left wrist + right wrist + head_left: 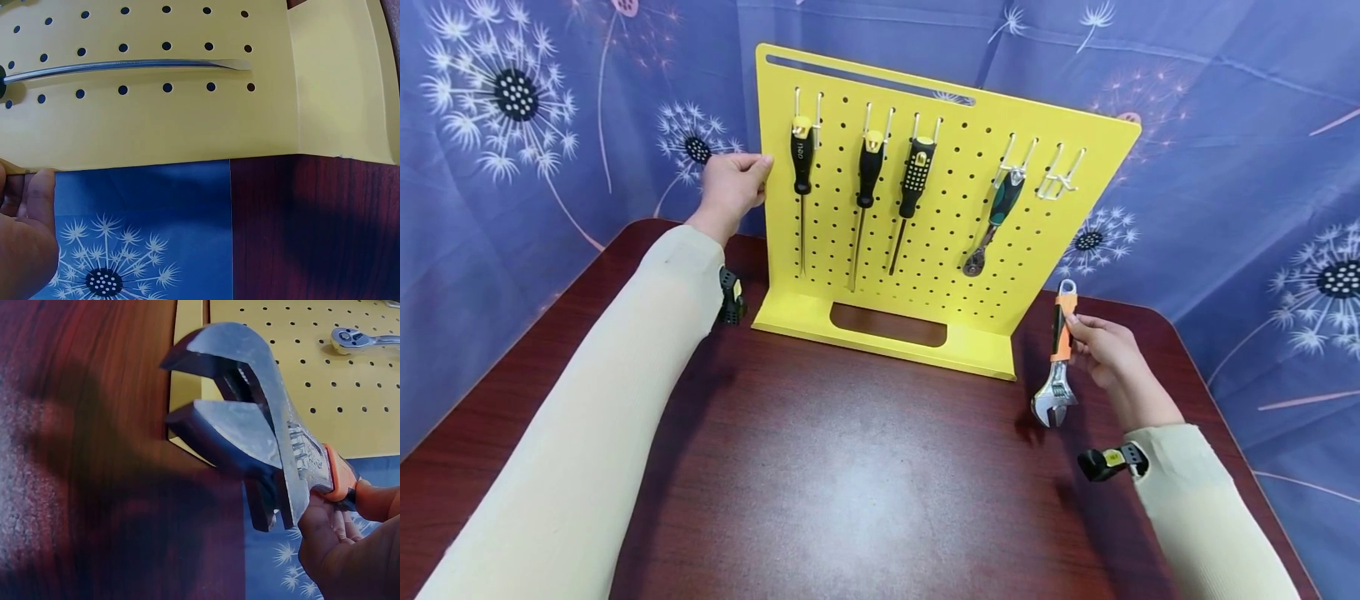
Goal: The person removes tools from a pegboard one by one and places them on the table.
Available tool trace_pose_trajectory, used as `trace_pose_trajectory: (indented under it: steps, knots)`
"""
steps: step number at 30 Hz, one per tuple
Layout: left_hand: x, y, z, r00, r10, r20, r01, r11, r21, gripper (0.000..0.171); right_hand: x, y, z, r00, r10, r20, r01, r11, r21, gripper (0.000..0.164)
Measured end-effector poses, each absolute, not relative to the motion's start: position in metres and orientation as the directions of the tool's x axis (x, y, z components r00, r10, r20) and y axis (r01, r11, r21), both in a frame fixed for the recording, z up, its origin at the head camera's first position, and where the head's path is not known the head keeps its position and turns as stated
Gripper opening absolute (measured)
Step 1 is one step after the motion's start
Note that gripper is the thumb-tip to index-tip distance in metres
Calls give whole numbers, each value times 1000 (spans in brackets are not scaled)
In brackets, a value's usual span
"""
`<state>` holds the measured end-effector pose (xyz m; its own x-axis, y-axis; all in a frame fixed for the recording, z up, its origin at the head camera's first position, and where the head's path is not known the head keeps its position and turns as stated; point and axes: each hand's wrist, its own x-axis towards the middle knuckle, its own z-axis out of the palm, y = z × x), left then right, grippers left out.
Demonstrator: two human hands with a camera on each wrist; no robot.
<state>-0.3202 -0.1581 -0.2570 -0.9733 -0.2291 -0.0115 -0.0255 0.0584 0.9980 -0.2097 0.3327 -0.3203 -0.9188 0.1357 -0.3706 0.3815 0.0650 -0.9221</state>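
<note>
My left hand (732,190) pinches the left edge of a yellow pegboard (936,167) between thumb and fingers. In my right hand (1108,354) is an adjustable wrench (1060,358), gripped by its orange and black handle, head pointing down. It is held to the right of the board, and its metal jaws (234,425) stand apart in the right wrist view. Three screwdrivers hang on the board: one at left (802,158), one in the middle (870,171) and one with a dotted grip (917,177). A ratchet wrench (1003,204) hangs further right.
A bare white double hook (1060,179) sits at the board's upper right. The pegboard's base rests on a dark red-brown wooden table (850,450). Behind stands a blue curtain (647,83) with a dandelion print. Wrist cameras are strapped to both arms.
</note>
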Motion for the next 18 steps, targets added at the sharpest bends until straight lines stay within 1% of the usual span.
trace_pose_trajectory:
  steps: [11, 18]
  knots:
    - [-319, -157, -257, -973, -230, 0, -15, 66, 998, 18, -218, 333, -330, -906, 139, -400, 416, 110, -903, 16]
    - [-319, -157, -258, -975, -223, 23, 14, 41, 999, 28, -220, 335, -336, -886, 133, -444, 456, 83, -886, 9]
